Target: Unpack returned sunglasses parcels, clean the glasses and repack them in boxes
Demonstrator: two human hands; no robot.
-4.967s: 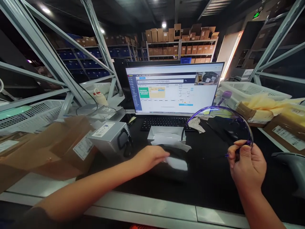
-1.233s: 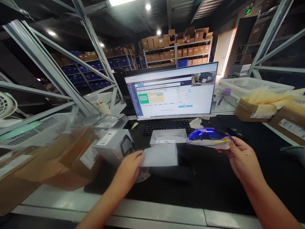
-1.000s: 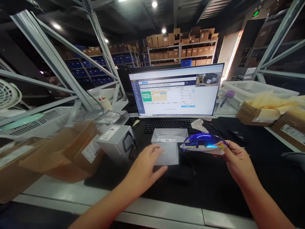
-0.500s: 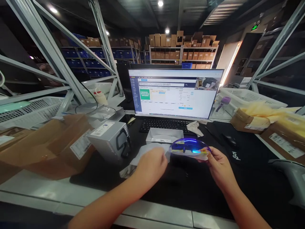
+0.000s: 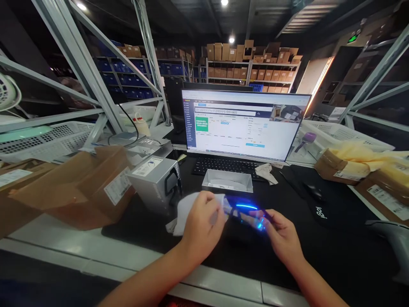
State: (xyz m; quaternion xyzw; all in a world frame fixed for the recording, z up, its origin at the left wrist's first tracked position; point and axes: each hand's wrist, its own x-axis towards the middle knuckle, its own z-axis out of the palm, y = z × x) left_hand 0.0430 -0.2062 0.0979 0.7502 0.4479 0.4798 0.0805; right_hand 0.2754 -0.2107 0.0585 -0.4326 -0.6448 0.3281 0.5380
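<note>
Blue mirrored glasses (image 5: 244,207) hang tilted over the black desk mat, somewhat blurred. My right hand (image 5: 284,234) pinches their right end between thumb and fingers. A white cloth pouch (image 5: 185,211) is bunched in my left hand (image 5: 204,224), whose fingers are closed round it. The left end of the glasses meets the pouch edge by my left fingers; whether it is inside cannot be made out. Just beyond the hands lies an open white box tray (image 5: 209,183). To the left stands a silver-grey carton (image 5: 150,187) with a picture of dark frames on its side.
Behind the tray are a keyboard (image 5: 220,165) and a lit monitor (image 5: 236,128). Opened brown cartons (image 5: 92,192) crowd the left. A crumpled white paper (image 5: 266,172), a mouse (image 5: 313,192), a scanner (image 5: 390,238) and boxes with yellow wrapping (image 5: 354,153) are on the right.
The glasses have swung down and left, with their right end now lower. My right hand moved left and down with them. The pouch shows more fully beside my left hand. The view shifted slightly.
</note>
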